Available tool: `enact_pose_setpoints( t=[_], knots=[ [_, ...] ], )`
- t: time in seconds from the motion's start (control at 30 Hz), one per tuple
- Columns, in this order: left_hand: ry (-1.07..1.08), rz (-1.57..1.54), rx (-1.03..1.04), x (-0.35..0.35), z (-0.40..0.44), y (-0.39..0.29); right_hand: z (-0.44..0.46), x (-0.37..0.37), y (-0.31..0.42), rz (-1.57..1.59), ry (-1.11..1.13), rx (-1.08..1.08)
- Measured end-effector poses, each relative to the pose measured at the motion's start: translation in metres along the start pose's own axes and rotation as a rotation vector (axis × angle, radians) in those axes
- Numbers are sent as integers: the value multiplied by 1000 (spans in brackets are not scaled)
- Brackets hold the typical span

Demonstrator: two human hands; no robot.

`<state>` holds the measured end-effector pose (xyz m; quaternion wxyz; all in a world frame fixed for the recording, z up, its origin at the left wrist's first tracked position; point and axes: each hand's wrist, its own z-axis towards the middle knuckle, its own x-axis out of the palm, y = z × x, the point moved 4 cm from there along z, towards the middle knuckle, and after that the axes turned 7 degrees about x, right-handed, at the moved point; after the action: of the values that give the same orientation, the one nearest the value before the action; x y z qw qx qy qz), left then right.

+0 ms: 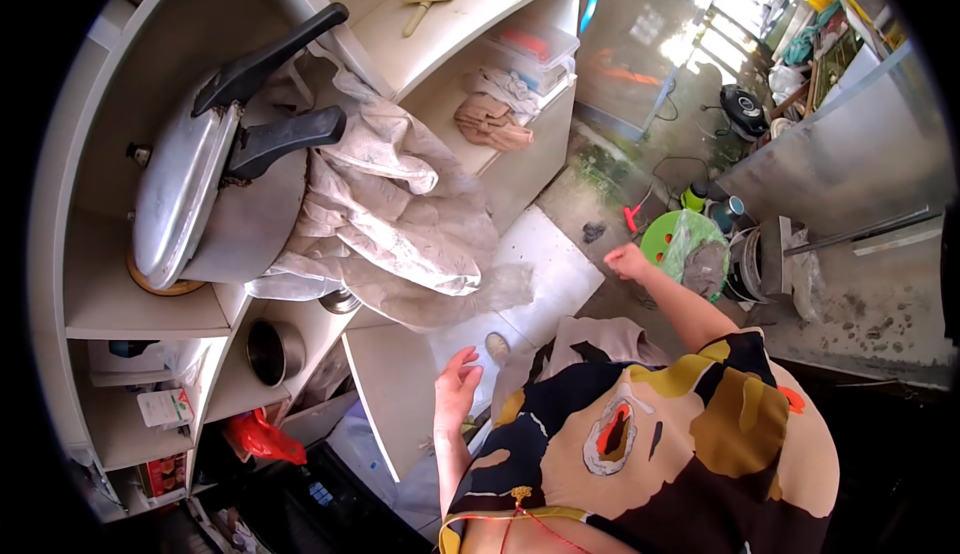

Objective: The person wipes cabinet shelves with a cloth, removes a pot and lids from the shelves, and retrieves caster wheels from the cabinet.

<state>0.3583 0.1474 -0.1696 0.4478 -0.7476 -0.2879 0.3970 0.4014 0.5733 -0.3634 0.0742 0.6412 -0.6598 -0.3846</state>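
Note:
My left hand [458,386] is held low in front of my body, its fingers apart with nothing in them. Out to the other side, above the floor, my right hand [628,262] has its fingers curled in and shows nothing in its grip. A metal pressure cooker [255,229] with black handles sits in the shelf unit, beyond the reach of both hands. Beside it, a crumpled pale cloth [400,219] hangs off the shelf towards my left hand. Neither hand touches the cooker or the cloth.
A steel pot [275,352] and a red plastic bag [265,438] are on the lower left. An open cabinet door [385,404] juts out near my left arm. A green stool [662,237] with plastic on it stands past my right hand. A brush [428,4] lies on the upper shelf.

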Motion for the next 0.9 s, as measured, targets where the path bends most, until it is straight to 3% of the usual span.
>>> enact_pose_setpoints(
  t=[0.07, 0.1, 0.13, 0.2, 0.23, 0.27, 0.33, 0.37, 0.47, 0.63, 0.77, 0.9],
  knots=[
    [36, 22, -6, -2, 8, -5, 15, 7, 57, -25, -88, -348],
    [76, 34, -10, -1, 8, -9, 34, 13, 80, 66, -109, -409],
    [83, 39, -19, -3, 9, -10, 42, 18, 113, -68, -109, -423],
    [79, 105, -40, -14, 9, -14, 46, 31, 176, -152, -388, -693],
    [83, 163, -62, -18, 8, -11, 46, 36, 205, -152, -347, -640],
    [34, 143, -84, -23, 6, -8, 46, 41, 240, -165, -293, -597],
    [-10, 133, -97, -32, -9, -2, 83, 49, 277, -459, -508, -892],
    [-141, 104, -149, -40, -20, -4, 109, 52, 294, -481, -586, -1006],
    [-206, 158, -135, -58, -55, -4, 214, 72, 322, -454, -301, -883],
    [-433, 101, -264, -53, -112, 23, 194, 64, 376, -553, -377, -716],
    [-490, -4, -372, -46, -131, 35, 157, 36, 397, -166, -375, -749],
    [-506, -4, -271, -35, -112, 25, 93, -3, 416, 468, -166, -770]
  ],
)
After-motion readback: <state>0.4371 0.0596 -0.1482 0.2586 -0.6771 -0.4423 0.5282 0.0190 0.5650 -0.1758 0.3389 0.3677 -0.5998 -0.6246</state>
